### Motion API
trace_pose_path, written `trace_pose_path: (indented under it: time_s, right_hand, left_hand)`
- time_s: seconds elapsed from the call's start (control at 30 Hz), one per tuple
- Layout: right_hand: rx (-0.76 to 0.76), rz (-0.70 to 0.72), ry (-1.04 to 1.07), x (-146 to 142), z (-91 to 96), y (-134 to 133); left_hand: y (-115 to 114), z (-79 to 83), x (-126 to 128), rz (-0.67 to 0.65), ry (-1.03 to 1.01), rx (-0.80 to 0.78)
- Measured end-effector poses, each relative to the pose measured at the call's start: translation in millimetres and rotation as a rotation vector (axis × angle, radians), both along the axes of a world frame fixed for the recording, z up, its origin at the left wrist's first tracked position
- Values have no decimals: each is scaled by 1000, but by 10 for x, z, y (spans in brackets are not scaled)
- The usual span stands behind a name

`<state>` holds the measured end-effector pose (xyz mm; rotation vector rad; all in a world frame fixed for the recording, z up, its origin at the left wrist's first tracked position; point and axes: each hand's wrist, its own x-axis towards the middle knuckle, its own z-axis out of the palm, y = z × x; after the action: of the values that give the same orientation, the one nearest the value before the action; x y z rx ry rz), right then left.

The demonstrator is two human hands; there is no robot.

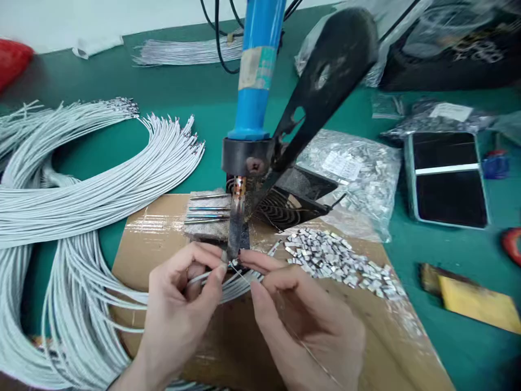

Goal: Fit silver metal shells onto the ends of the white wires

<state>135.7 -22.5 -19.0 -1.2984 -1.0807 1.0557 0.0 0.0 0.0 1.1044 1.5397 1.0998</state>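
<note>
Lower centre: left hand [177, 296] pinches white round cable [199, 278]; right hand [307, 315] pinches fine silvery wire [241, 275]; best steadied under blue cylindrical soldering iron [253, 108]

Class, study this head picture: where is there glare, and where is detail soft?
Head view: glare glints on the clear plastic bag and the cardboard sheet; head view: the red object at the left edge looks soft, while the soldering iron reads sharper.

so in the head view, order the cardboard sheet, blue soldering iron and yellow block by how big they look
1. Cardboard sheet, partly covered
2. Blue soldering iron, perhaps enlarged by nearness
3. Yellow block
</note>
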Motion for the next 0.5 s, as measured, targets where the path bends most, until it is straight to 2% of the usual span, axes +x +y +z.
trace_pose_path:
  time_s: [0.2,0.5]
  right_hand:
    - [-5,25,-18,31,-17,19]
    - [9,-6,-30,20,0,12]
  left_hand:
    - [-20,-29,-10,-8,-9,19]
    - [-5,-35,-19,26,-81,-41]
